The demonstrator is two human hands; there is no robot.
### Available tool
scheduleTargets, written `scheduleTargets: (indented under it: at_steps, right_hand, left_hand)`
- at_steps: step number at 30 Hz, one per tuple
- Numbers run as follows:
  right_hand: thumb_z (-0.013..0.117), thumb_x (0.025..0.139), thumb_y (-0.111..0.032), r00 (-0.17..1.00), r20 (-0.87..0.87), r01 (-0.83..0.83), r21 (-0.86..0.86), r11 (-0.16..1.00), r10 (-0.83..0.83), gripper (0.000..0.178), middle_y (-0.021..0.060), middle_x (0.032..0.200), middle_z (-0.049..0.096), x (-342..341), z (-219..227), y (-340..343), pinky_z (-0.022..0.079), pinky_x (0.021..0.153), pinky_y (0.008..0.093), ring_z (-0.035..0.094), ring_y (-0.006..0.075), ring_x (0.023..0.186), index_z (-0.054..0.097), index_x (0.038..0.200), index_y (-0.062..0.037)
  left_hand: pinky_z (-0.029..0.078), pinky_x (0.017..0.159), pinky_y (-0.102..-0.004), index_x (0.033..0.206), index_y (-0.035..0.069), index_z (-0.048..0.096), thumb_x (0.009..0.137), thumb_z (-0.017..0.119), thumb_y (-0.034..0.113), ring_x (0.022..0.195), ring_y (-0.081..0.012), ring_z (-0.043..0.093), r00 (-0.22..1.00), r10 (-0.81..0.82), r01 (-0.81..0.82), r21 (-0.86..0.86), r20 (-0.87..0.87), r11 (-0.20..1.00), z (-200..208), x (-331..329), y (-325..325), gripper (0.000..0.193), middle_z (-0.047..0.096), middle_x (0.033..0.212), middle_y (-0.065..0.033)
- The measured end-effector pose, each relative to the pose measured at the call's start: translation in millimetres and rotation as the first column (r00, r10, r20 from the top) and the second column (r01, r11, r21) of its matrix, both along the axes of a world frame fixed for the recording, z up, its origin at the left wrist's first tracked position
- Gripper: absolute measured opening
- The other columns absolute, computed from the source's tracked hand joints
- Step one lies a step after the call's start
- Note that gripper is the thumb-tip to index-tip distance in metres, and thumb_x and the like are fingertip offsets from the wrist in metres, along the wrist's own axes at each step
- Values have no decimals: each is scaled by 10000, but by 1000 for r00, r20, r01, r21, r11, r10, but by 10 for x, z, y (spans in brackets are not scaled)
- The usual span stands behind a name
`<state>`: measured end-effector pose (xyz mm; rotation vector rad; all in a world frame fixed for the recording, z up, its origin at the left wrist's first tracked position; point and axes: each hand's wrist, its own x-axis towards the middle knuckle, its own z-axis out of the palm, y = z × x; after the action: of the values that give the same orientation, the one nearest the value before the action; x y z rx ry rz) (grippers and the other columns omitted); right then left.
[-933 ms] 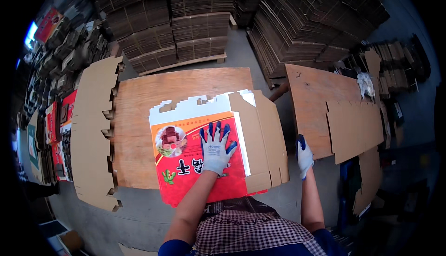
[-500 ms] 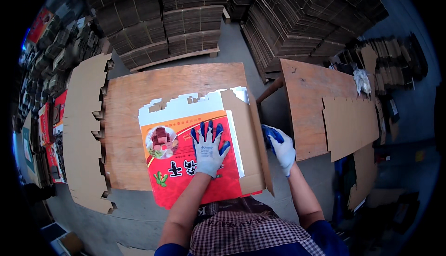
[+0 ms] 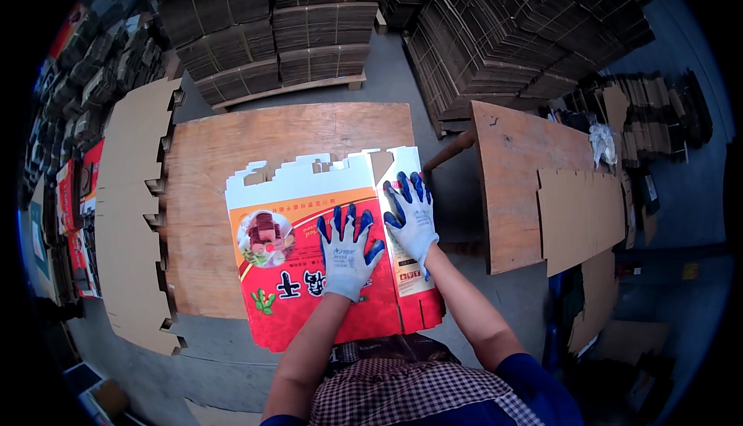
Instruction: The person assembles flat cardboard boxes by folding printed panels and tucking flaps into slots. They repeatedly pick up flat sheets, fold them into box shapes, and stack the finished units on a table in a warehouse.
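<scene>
A printed cardboard box blank [image 3: 282,314], red and orange with a food picture and white notched flaps, lies at the table's front edge. My left hand [image 3: 347,260], in a pale glove with blue fingers, rests flat on its red face, fingers spread. On the right, a narrow white-and-red side panel [image 3: 408,265] of the blank lies folded over. My right hand [image 3: 413,221], gloved the same way, presses flat on this panel with its fingers apart. The parts of the blank beneath both hands are hidden.
The wooden table [image 3: 209,225] carries the blank. A tall stack topped by plain brown cardboard [image 3: 131,217] adjoins it at left. A second wooden table [image 3: 515,186] with a brown sheet [image 3: 582,213] stands at right. Strapped cardboard stacks [image 3: 321,27] rise behind.
My right hand has come in from beyond the right edge onto the blank. The right side panel, brown side up before, now lies folded over with its print showing. My left hand stays put.
</scene>
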<state>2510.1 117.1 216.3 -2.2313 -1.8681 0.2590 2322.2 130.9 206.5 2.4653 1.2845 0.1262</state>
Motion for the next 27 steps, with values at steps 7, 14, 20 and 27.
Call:
scheduleTargets:
  at_steps: [7, 14, 20, 27]
  right_hand:
    - [540, 973, -337, 989, 84, 124, -40, 991, -120, 593, 117, 1632, 289, -116, -6, 232, 116, 1222, 563, 188, 358, 1523, 417, 1536, -199]
    - [449, 1011, -331, 937, 283, 211, 7, 977, -204, 578, 79, 1625, 335, -236, -141, 779, 119, 1224, 578, 277, 335, 1491, 392, 1546, -119]
    - [488, 996, -318, 941, 315, 138, -15, 990, -126, 581, 115, 1597, 364, -348, -88, 298, 122, 1221, 584, 297, 341, 1482, 409, 1524, -91]
    - [561, 953, -258, 991, -9, 135, 164, 977, -135, 554, 161, 1533, 435, -180, 12, -237, 192, 1211, 525, 341, 358, 1450, 475, 1471, -79]
  left_hand:
    - [33, 1201, -666, 1486, 203, 511, 948, 533, 578, 1511, -464, 151, 999, 3, -6, -90, -32, 996, 20, 16, 21, 656, 230, 1657, -119]
    - [38, 1208, -653, 1460, 201, 540, 944, 554, 548, 1509, -452, 171, 999, 44, -44, -14, 9, 999, -80, -25, -24, 622, 278, 1640, -111]
    - [106, 1199, -650, 1420, 193, 565, 940, 589, 465, 1492, -466, 214, 998, 51, -51, -19, 20, 999, -220, 40, -36, 552, 364, 1582, -163]
    - [103, 1237, -578, 1419, 132, 559, 916, 649, 357, 1500, -331, 272, 978, 22, -46, 113, 207, 993, -7, 45, 141, 559, 409, 1560, -133]
